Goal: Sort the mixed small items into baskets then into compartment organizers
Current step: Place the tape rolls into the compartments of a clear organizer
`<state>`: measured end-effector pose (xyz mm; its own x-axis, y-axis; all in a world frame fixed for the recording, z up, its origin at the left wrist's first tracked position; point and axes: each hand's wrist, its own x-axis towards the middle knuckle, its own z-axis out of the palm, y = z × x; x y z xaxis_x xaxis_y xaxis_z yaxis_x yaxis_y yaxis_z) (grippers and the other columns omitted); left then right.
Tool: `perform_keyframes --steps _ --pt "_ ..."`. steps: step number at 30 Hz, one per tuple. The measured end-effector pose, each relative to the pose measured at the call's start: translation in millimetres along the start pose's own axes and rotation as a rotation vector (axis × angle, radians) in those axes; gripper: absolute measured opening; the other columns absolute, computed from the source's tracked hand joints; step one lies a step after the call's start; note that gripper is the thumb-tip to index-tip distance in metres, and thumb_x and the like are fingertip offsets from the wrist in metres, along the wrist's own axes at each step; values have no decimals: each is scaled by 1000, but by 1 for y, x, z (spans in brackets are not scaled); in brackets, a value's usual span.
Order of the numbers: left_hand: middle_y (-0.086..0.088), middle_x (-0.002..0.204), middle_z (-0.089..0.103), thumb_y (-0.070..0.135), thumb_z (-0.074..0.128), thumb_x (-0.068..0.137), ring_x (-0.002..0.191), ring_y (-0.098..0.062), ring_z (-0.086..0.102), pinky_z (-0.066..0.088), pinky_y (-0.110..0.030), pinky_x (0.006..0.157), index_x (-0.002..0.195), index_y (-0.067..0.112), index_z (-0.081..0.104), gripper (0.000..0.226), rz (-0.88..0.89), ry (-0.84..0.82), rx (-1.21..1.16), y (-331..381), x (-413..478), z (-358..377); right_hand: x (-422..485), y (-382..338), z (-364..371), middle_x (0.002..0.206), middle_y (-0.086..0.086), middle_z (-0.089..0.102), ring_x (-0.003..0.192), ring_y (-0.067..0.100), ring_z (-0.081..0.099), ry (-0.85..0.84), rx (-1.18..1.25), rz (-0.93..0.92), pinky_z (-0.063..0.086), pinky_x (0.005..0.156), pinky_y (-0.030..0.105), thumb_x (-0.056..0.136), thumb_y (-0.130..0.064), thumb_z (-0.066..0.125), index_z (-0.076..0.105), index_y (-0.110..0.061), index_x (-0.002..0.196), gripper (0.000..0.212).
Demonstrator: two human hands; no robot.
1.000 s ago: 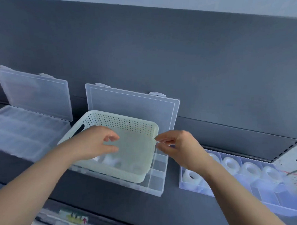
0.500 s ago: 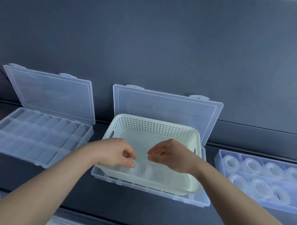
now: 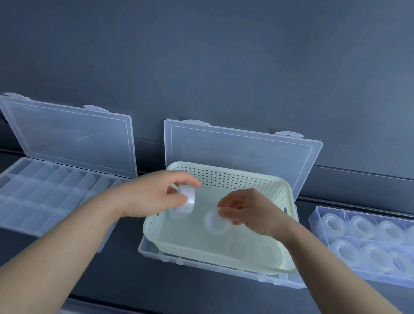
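A pale green perforated basket (image 3: 233,179) sits on top of the middle clear compartment organizer (image 3: 149,250), whose lid stands open behind it. My left hand (image 3: 152,197) holds a clear tape roll (image 3: 187,198) above the basket's left side. Over the basket's middle hovers my right hand (image 3: 248,213), fingers curled but apart, just above another tape roll (image 3: 213,222) lying on the basket floor. More rolls lie blurred near the basket's front.
An open clear organizer (image 3: 33,196) with several bare compartments lies at the left, lid (image 3: 67,136) up. At the right, an organizer (image 3: 373,247) holds several tape rolls. A dark wall rises behind; the dark shelf edge runs in front.
My left hand has lifted a tape roll out of the basket. The right hand has reached lower into the basket. The view has shifted, so everything sits further right and lower.
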<state>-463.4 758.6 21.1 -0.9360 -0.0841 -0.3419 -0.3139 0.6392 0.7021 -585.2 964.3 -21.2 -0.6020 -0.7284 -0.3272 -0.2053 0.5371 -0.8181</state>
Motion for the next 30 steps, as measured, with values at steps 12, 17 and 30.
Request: perform_keyframes --steps 12,17,30 --pt "19 105 55 48 81 63 100 -13 49 47 -33 83 93 38 62 37 -20 103 522 -2 29 -4 4 -7 -1 90 10 71 84 31 67 121 171 -49 55 86 48 90 -13 62 69 -18 101 14" --pt "17 105 58 54 82 59 100 -17 41 43 -29 82 112 38 61 58 -9 -16 802 5 43 4 -2 -4 -2 92 11 71 83 32 67 141 206 -46 56 85 44 89 -12 62 69 -18 99 13" --pt "21 114 52 42 86 59 101 -6 52 46 -24 77 104 42 63 51 -4 35 471 10 48 12 -23 11 -20 95 15 70 79 19 67 175 282 -54 59 78 30 91 -8 60 67 -10 108 18"
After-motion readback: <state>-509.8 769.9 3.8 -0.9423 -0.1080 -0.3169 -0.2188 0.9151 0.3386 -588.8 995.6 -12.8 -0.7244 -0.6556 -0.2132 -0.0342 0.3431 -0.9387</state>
